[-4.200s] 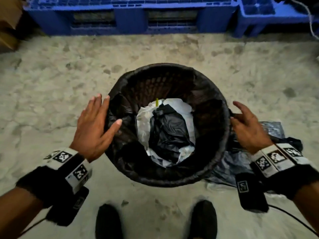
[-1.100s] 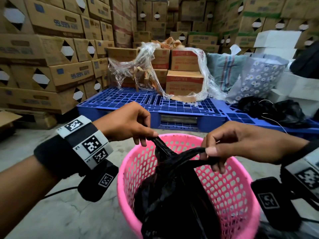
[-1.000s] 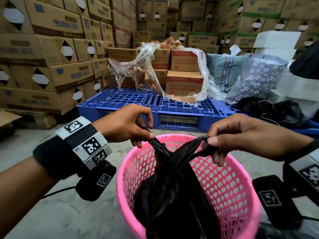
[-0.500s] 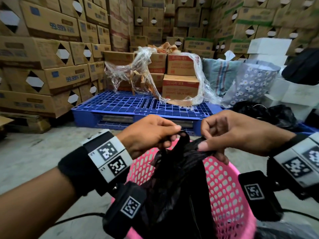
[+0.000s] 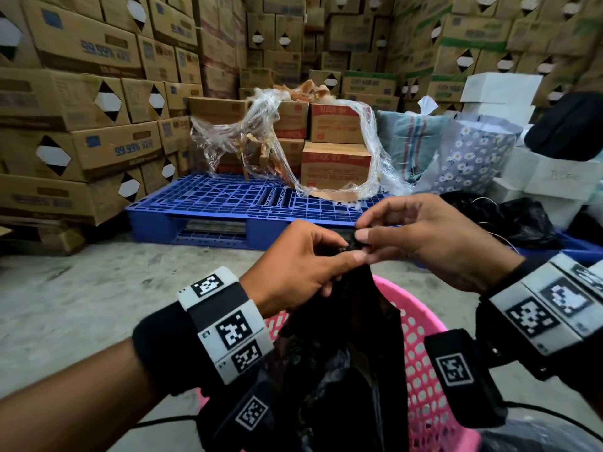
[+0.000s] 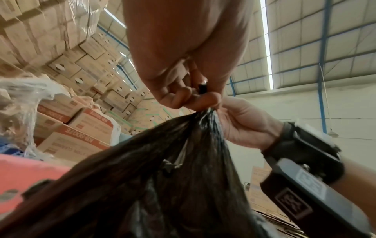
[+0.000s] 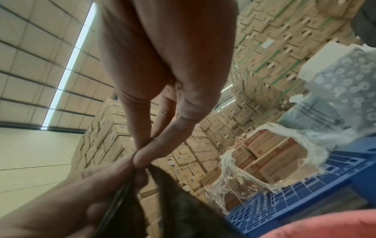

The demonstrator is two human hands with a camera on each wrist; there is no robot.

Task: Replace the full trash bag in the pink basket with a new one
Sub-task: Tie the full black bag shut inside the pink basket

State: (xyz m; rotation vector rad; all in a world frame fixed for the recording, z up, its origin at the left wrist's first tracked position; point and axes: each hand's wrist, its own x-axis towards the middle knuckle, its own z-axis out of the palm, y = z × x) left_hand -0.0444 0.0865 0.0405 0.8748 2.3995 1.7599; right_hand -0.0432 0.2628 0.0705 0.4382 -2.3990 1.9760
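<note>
Both hands meet above the pink basket (image 5: 421,363); the left hand (image 5: 293,265) and the right hand (image 5: 434,236) touch at their fingertips, and between them sits the gathered neck of the black trash bag (image 5: 346,353); the left hand's thumb and fingers are curled and pinch the bunched plastic at the top, while the right hand's thumb and forefinger pinch the small dark end of the same neck (the exact way the plastic is wound there is too small to tell); from the left wrist view the pleats of the bag fan downward straight from under the pinching fingers (image 6: 183,98); the body of the bag hangs directly below both hands and stands inside the basket, whose pink latticed wall shows below and to the right of the right wrist; beyond the hands lies a blue pallet (image 5: 228,203) carrying cartons in loose clear wrap (image 5: 270,135); stacked cardboard boxes (image 5: 81,102) rise past the left hand; beyond the right hand sits a floral bag (image 5: 473,154).
</note>
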